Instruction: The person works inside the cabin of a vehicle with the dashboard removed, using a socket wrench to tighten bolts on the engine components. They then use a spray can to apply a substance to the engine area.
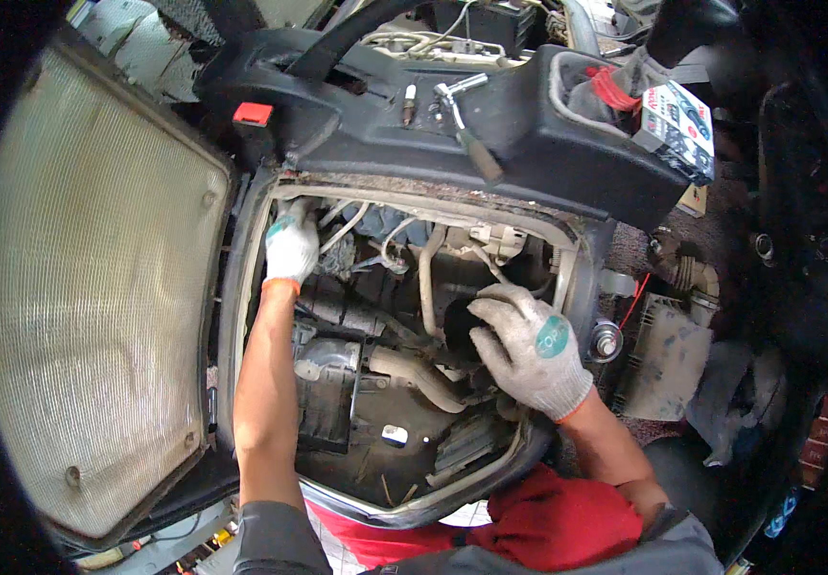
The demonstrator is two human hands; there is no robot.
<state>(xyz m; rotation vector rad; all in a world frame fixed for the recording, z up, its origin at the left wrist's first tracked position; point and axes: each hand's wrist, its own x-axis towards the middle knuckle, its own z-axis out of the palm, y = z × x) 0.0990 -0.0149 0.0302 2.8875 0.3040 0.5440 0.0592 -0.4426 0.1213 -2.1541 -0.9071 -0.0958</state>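
I wear white gloves on both hands over an open engine bay (404, 450) framed by a pale seal. My left hand (290, 243) reaches into its upper-left corner beside pale hoses (345, 226); its fingertips are hidden among the parts. My right hand (529, 345) hovers at the right side near a curved hose (426, 287), fingers bent and apart, with nothing visible in them. On the black plastic console (548, 163) above the opening lie a spark plug (409, 105) and a ratchet with a dark handle (479, 153).
A ribbed translucent panel (97, 287) stands along the left. At upper right, red cloth (613, 86) and a printed box (673, 129) rest on the console. A dirty air box (663, 355) and a metal cap (606, 340) sit right of the opening. A red tab (253, 113) is at upper left.
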